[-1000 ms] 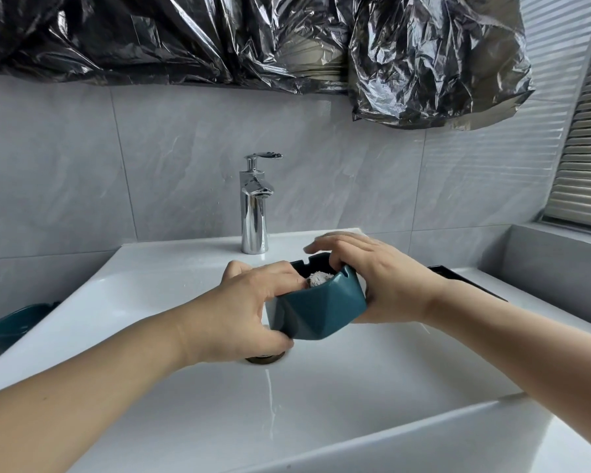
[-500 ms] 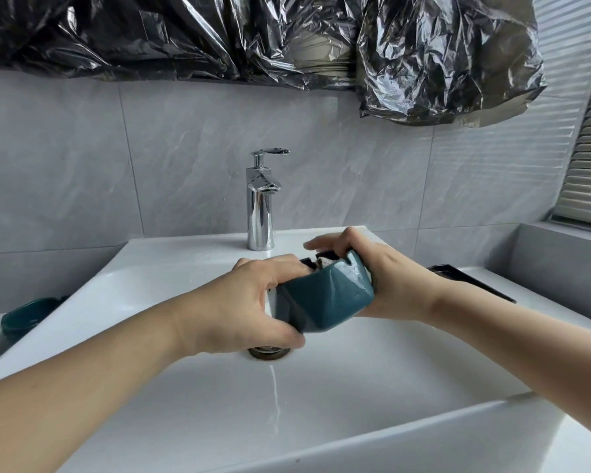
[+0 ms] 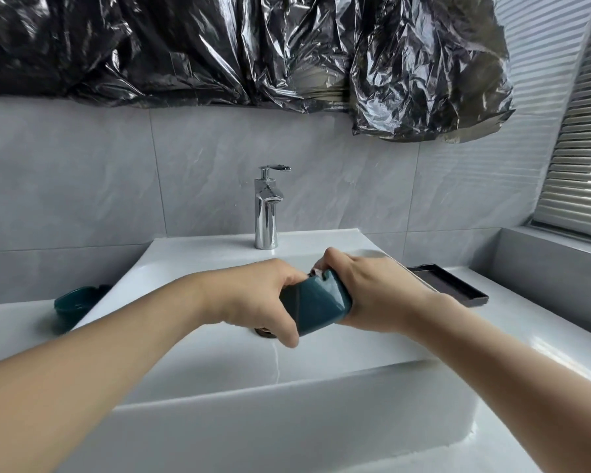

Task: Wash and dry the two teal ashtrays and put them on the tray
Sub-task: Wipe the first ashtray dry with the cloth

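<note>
A person holds a teal ashtray (image 3: 316, 307) over a white sink (image 3: 287, 401) at the centre of the frame, both bare hands closed around it. The ashtray is glossy and faceted, with angled flat sides and notches cut into its rim; it is tilted, its open top turned away from the camera toward the wall. The left hand (image 3: 253, 298) wraps its grip around the ashtray's left side, thumb curled under the lower edge. The right hand (image 3: 372, 295) presses its grip against the right side, fingers (image 3: 328, 259) folded over the rim; what they touch inside is hidden. A second ashtray (image 3: 79, 302), a round teal dish, sits on the counter (image 3: 17, 322) at the left of the frame, just beside the sink. A dark tray (image 3: 452, 286) lies on the counter at the right. A chrome tap (image 3: 266, 213) stands behind the sink, below crumpled black plastic sheeting (image 3: 246, 49) across the top of the frame.
</note>
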Tool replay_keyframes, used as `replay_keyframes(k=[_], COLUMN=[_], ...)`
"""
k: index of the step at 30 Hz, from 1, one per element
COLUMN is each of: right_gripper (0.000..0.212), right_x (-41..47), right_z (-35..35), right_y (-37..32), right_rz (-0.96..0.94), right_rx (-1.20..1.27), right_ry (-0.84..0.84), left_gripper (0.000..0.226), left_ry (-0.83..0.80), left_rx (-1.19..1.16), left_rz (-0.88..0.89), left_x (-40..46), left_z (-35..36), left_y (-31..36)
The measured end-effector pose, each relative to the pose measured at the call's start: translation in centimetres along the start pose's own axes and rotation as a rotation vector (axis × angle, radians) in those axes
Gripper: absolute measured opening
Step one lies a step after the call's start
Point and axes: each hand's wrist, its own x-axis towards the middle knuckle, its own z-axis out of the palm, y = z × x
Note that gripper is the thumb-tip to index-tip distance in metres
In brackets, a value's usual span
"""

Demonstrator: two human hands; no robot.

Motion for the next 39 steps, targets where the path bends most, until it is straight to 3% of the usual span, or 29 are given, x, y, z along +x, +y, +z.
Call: replay_keyframes(k=[6, 9, 12, 16, 18, 22, 24, 26, 29, 31, 35, 39], right_gripper=[0.04, 0.041, 0.042, 0.041, 0.044, 0.057, 0.058, 0.057, 0.053, 0.05, 0.045, 0.044], right_x=[-1.4, -2.2, -2.5, -2.4, -2.4, -2.3, -2.3, -2.4, -2.5, -2.4, -2.5, -3.8], right_z=[-0.1, -0.1, 0.0, 0.3, 0.3, 0.4, 0.4, 0.3, 0.4, 0.5, -0.2, -2.1], right_y=[-2.9, -3.6, -3.8, -3.9, -3.9, -3.8, -3.7, -3.5, -3.0, -3.0, -4.1, -6.5], right_rz=[0.031, 0.044, 0.071, 0.092, 0.12, 0.234, 0.253, 0.274, 0.322, 0.314, 0.246, 0.195], right_rx=[-0.016, 0.089, 0.222, 0.285, 0.295, 0.421, 0.481, 0.496, 0.446, 0.453, 0.521, 0.507], right_ry=[0.075, 0.081, 0.095, 0.067, 0.083, 0.11, 0.11, 0.112, 0.125, 0.15, 0.229, 0.327], left_gripper=[0.021, 0.004, 0.039, 0.03, 0.032, 0.048, 0.043, 0.034, 0.033, 0.034, 0.037, 0.035], left_ry=[-0.029, -0.059, -0.011, 0.006, 0.18, 0.683, 0.864, 1.041, 1.285, 1.313, 1.304, 1.284], left_rx=[0.039, -0.091, -0.192, -0.193, -0.233, -0.321, -0.386, -0.552, -0.802, -0.81, -0.504, -0.549], left_rz=[-0.114, -0.111, -0.122, -0.071, -0.057, -0.038, 0.002, 0.036, -0.078, -0.121, -0.015, 0.038], left_x=[-1.7, -2.8, -2.8, -2.0, -1.3, 0.2, 0.8, 1.1, 0.8, -0.1, -2.7, -5.6], left_z=[0.0, -0.4, -0.9, 0.0, 0.7, 2.0, 2.2, 1.3, -1.5, -2.4, -0.3, 1.5], left_y=[1.9, 1.7, 0.4, -0.9, -1.2, -0.6, 0.1, 0.7, 0.7, 0.3, 1.4, 4.5])
